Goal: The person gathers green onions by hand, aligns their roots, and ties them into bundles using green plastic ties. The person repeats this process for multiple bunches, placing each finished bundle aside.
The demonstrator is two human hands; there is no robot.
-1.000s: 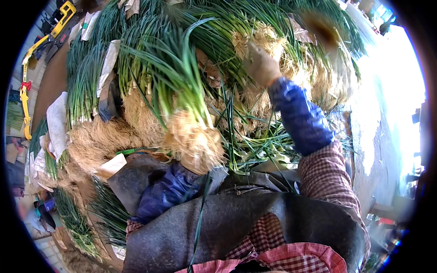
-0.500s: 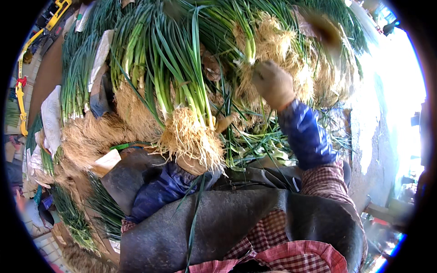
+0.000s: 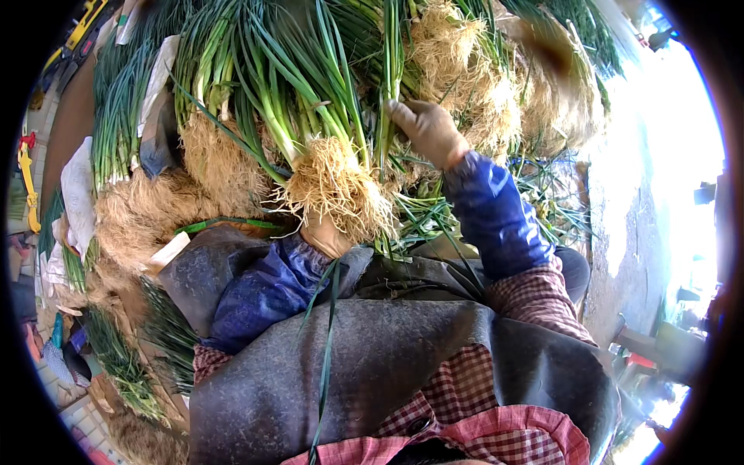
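Note:
A bunch of green onions lies across my left hand, its pale, tangled roots pointing toward me. The roots cover most of that gloved hand, which is closed around the bunch from below. To the right, my right hand, in a tan glove, pinches a few green onion stalks held upright beside the bunch. Blue sleeve covers sit over both forearms.
More green onions with dry roots are heaped ahead and to the right. Other bundles lie at left by a white cloth. Loose leaves lie under my right forearm. A dark apron covers my lap.
My right hand has moved left, close to the held bunch, and upright stalks now show at its fingertips. The left hand still supports the bunch, whose roots sit slightly higher in view.

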